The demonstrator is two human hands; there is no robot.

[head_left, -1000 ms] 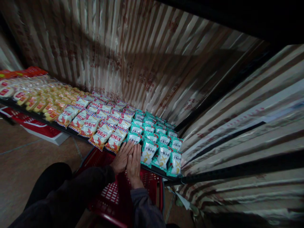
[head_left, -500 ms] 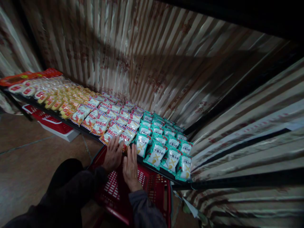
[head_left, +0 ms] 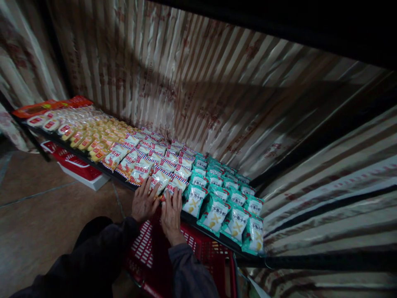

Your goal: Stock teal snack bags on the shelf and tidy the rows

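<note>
A low dark shelf (head_left: 217, 235) carries rows of snack packets. My left hand (head_left: 143, 202) lies with fingers spread on the front red-and-white striped packets (head_left: 161, 179). Close beside it, my right hand (head_left: 171, 212) rests flat, fingers out, on the front packet of the adjoining striped row (head_left: 176, 184). Neither hand grips anything. Teal packets (head_left: 214, 211) fill the rows just to the right of my right hand. Yellow packets (head_left: 93, 142) lie further left along the shelf.
A red plastic basket (head_left: 201, 252) stands under my forearms, in front of the shelf. Another red basket (head_left: 72, 163) sits on the floor under the shelf at the left. Striped shiny sheeting (head_left: 198, 91) covers the back and right side. Brown floor tiles (head_left: 46, 223) lie to the left.
Both hands have slid left along the shelf front, from the first teal row to the striped red-and-white packets. The camera has shifted too, so the shelf appears further right.
</note>
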